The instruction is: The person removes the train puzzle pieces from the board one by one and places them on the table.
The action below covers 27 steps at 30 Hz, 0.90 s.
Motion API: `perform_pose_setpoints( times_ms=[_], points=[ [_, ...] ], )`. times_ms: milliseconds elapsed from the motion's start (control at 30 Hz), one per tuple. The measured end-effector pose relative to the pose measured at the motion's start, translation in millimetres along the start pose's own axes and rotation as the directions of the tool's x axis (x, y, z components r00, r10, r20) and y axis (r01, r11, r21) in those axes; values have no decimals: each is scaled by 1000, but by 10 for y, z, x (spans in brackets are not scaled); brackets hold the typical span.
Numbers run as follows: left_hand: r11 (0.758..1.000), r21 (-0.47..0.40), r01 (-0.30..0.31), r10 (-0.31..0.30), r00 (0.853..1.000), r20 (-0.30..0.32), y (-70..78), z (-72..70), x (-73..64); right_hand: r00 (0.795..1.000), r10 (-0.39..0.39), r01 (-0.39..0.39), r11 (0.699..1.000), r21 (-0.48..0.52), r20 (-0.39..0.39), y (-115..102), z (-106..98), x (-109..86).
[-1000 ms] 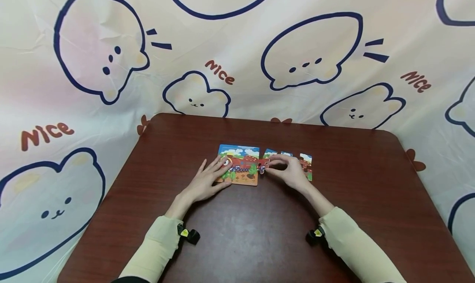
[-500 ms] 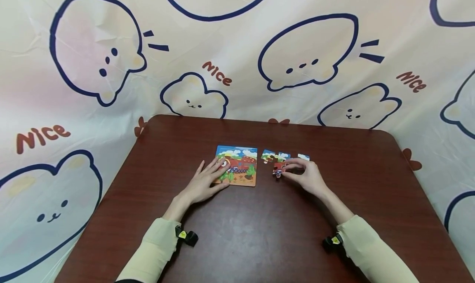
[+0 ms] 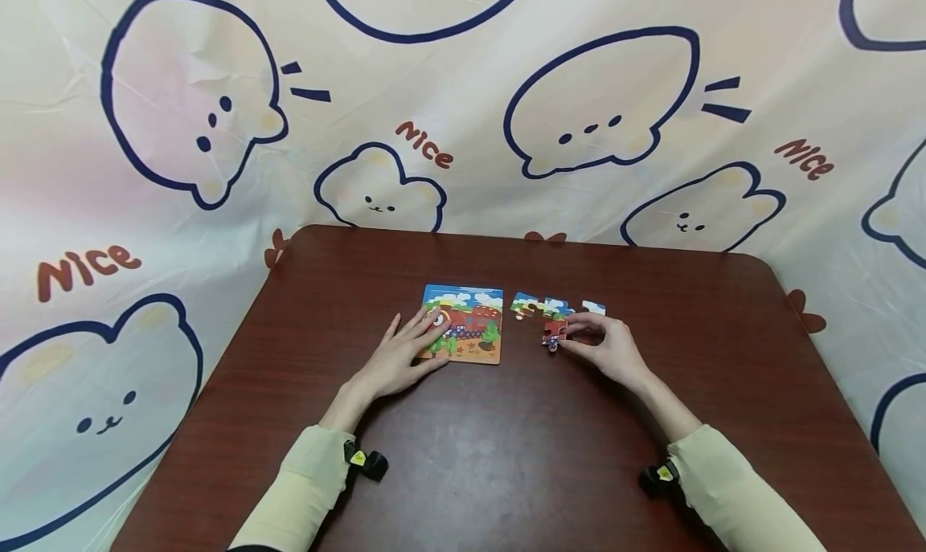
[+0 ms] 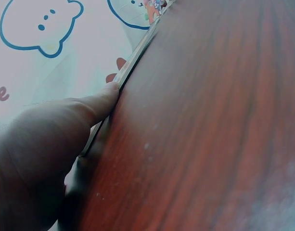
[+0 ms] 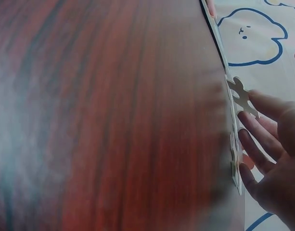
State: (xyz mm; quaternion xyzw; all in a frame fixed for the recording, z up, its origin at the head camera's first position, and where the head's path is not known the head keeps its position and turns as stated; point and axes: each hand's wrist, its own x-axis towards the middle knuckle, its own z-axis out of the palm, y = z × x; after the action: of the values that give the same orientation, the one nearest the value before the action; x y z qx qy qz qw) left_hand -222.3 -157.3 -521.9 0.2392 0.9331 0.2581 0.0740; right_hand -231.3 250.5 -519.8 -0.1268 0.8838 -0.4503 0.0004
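A colourful picture puzzle board (image 3: 477, 325), with blue sky and a red train, lies near the middle of the table. My left hand (image 3: 396, 357) rests on its left part, fingers spread over the picture. In the left wrist view the thumb (image 4: 101, 102) lies along the board's edge. To the right of the board, my right hand (image 3: 613, 349) pinches a mostly red jigsaw piece (image 3: 554, 333) between thumb and fingers. The right wrist view shows that jigsaw piece (image 5: 241, 97) from its plain side, tilted up off the table.
Sky-coloured jigsaw pieces lie just behind the held one: one at left (image 3: 524, 304), one in the middle (image 3: 556, 306) and one at right (image 3: 593, 307), partly hidden by my right hand. A brown wooden table (image 3: 463, 455) meets a printed cloth backdrop (image 3: 477, 190).
My right hand moved right, away from the board's right edge, carrying the red jigsaw piece to in front of the loose pieces. The left hand stayed on the board.
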Motion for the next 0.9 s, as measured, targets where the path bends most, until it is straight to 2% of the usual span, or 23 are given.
perform_pose_setpoints(
  times_ms=[233,467,900],
  points=[
    [1000,-2,-1,1,1000,-7,-6,1,2,1000,-5,4,997,-79,-22,14,-39,-2],
    [1000,4,-6,6,1000,-12,-16,0,2,997,-66,54,979,-195,-51,35,-63,19],
    [1000,-16,-2,2,1000,17,6,-37,5,992,-116,101,961,-258,-42,132,-31,2]
  ],
)
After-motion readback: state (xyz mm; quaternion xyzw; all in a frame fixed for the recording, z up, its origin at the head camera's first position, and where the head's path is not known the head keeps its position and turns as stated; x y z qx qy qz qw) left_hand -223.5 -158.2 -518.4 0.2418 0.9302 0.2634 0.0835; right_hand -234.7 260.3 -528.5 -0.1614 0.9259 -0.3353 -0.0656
